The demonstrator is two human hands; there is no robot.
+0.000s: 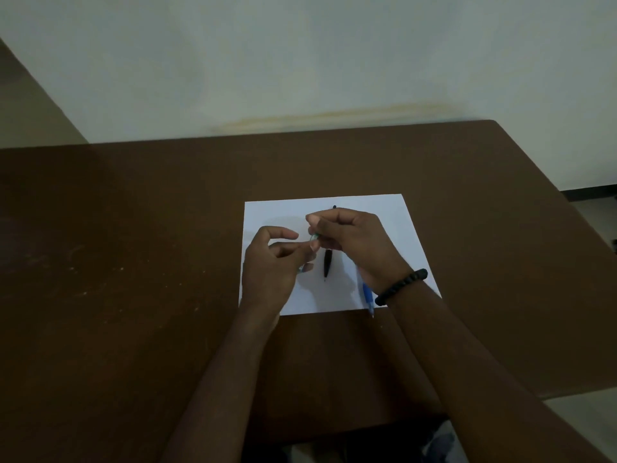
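Left hand (270,262): fingers curled, thumb and lower fingers gripping lower end of green pen (315,236), index lifted free. Green pen held above paper sheet (384,208), bridging both hands; long axis slants from left fingers up and rightward into right fingers. Right hand (350,238): fingertips pinching pen's upper end. Coming move likely pull or twist along that axis. Black pen (328,264) flat on paper, just below right fingers. Blue pen (368,293) under right wrist, tip over worktop (133,262).
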